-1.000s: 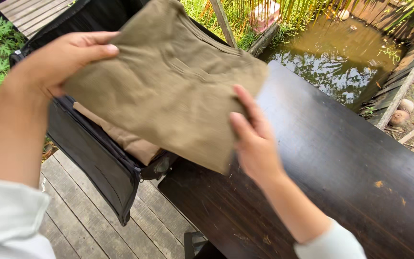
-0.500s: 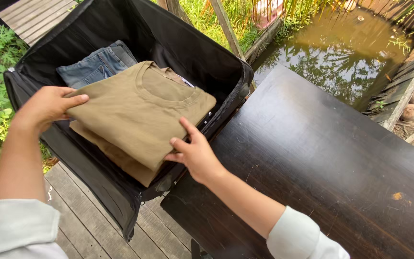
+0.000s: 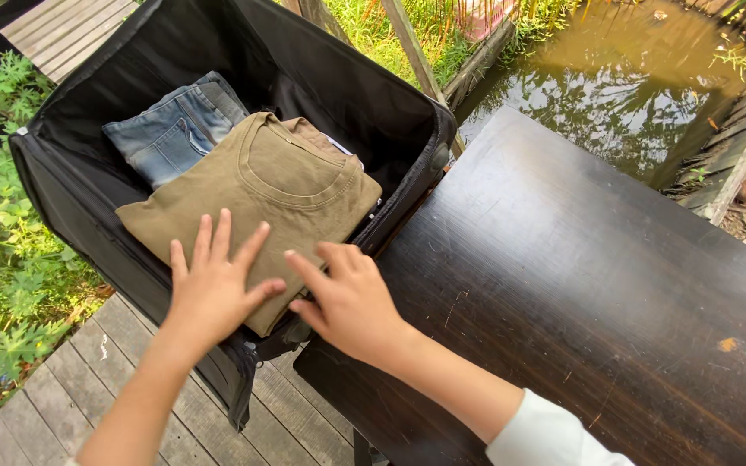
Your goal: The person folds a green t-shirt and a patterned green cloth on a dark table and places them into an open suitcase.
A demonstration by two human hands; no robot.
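1. The left hand [image 3: 215, 289] lies flat, fingers spread, on the near edge of the folded olive shirt [image 3: 261, 194], grasping nothing.
2. The right hand [image 3: 349, 302] is open too, its fingertips touching the shirt's near corner beside the dark wooden table [image 3: 580, 285].
3. The shirt lies in the open black suitcase [image 3: 321, 78], on top of another folded garment.
4. Folded jeans [image 3: 174, 129] lie behind it.
5. Beyond is a pond [image 3: 632, 78].
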